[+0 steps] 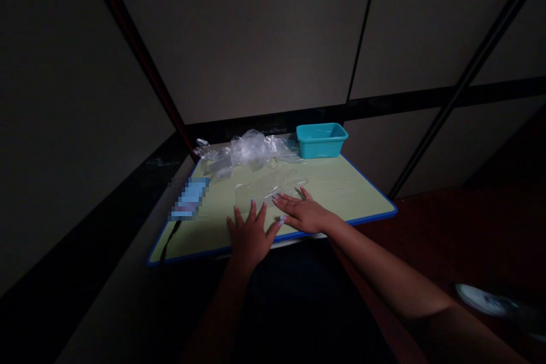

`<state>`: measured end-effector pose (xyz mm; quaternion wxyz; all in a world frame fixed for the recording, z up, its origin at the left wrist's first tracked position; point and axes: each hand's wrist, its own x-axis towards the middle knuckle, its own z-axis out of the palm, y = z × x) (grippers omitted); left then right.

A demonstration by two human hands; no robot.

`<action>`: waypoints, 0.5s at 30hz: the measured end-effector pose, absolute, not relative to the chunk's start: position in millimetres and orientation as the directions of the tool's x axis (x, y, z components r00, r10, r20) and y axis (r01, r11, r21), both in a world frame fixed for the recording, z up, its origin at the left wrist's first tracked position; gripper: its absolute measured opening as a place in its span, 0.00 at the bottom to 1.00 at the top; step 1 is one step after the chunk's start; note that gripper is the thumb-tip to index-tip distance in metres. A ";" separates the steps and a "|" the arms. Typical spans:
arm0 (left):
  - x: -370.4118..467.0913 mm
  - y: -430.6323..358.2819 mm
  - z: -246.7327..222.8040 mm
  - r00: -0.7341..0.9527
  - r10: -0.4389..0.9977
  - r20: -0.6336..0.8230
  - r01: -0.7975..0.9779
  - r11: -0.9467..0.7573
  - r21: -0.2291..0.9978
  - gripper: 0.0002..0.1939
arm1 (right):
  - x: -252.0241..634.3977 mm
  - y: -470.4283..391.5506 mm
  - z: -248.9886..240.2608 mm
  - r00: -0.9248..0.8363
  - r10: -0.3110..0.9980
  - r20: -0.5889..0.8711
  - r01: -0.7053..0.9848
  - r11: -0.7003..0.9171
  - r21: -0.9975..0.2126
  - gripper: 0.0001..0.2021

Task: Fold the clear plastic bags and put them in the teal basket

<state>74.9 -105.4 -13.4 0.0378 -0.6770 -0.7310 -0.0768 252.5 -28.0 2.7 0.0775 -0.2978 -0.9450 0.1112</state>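
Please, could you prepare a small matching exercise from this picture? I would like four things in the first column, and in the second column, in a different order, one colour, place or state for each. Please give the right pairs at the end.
Column one
1. Tabletop
2. Container
3. Crumpled clear plastic
4. Flat clear plastic

Column two
A. Lying flat, close to the left hand and the right hand
B. Pale yellow-green
C. Heaped along the far edge
D. Turquoise

Right pairs: 1-B, 2-D, 3-C, 4-A
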 end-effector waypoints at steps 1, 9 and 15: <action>74.4 -105.0 -13.5 -0.078 0.984 0.158 0.996 0.069 0.059 0.35 | 252.7 -28.3 2.3 -0.809 0.582 0.082 0.547 0.797 -0.255 0.28; 63.4 -107.8 -13.1 -0.050 0.984 0.168 0.998 0.057 -0.036 0.30 | 252.8 -29.6 1.5 -0.804 0.585 0.110 0.541 0.795 -0.274 0.28; 42.1 -110.5 -9.8 -0.140 0.983 0.115 0.985 0.151 -0.087 0.30 | 252.6 -31.4 2.0 -0.795 0.593 0.127 0.539 0.787 -0.300 0.28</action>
